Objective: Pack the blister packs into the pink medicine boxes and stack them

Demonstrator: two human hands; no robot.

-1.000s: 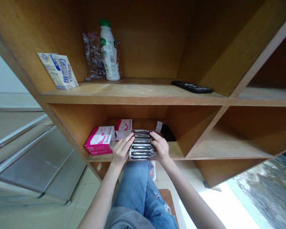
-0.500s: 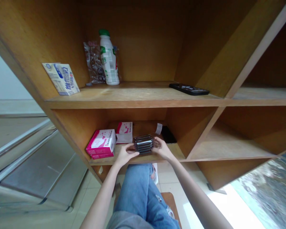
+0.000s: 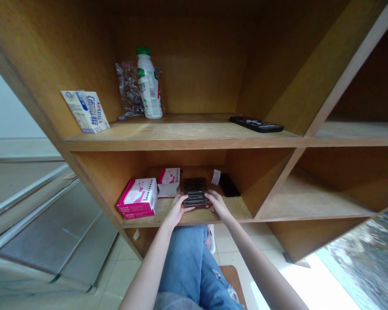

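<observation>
A dark, glossy stack of thin flat pieces (image 3: 195, 192), ribbed along its side, is on the lower shelf; I cannot make out its exact kind. My left hand (image 3: 178, 208) grips its left side with the thumb along the front. On the right side, my right hand (image 3: 217, 202) holds it with bent fingers. Left of the stack are a pink-and-white box (image 3: 168, 182) and, nearer the front, more pink-and-white boxes (image 3: 138, 197) piled up. A black phone-like slab (image 3: 229, 186) lies to the right, beside a small white paper slip (image 3: 216, 177).
On the upper shelf (image 3: 187, 129) stand a white bottle with a green cap (image 3: 149, 86), a clear plastic bag (image 3: 129, 92) and a Vitasoy carton (image 3: 86, 111). A black phone (image 3: 256, 124) lies at the right. An upright wooden divider (image 3: 280, 183) bounds the lower compartment.
Both hands have brought the dark stack down and slightly inward onto the lower shelf. More of its top now shows. The view has shifted slightly.
</observation>
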